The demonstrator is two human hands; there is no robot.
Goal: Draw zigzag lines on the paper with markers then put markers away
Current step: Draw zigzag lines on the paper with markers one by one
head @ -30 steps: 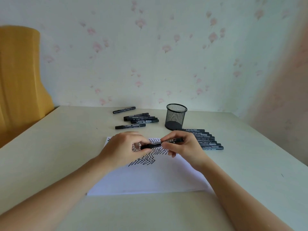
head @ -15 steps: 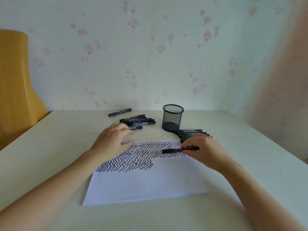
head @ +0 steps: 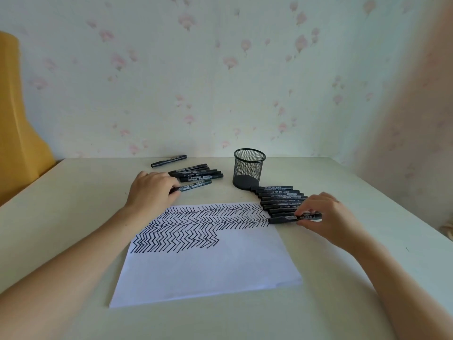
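Right hand: our right hand (head: 326,214) pinches a capped black marker (head: 294,218) at the near end of the black marker row (head: 280,198), off the sheet's right edge.
Left hand: our left hand (head: 150,190) grips another black marker (head: 196,185) beyond the white zigzag-lined paper sheet (head: 206,253).
Holder: the black mesh cup (head: 248,169) stands upright near the table's far edge.
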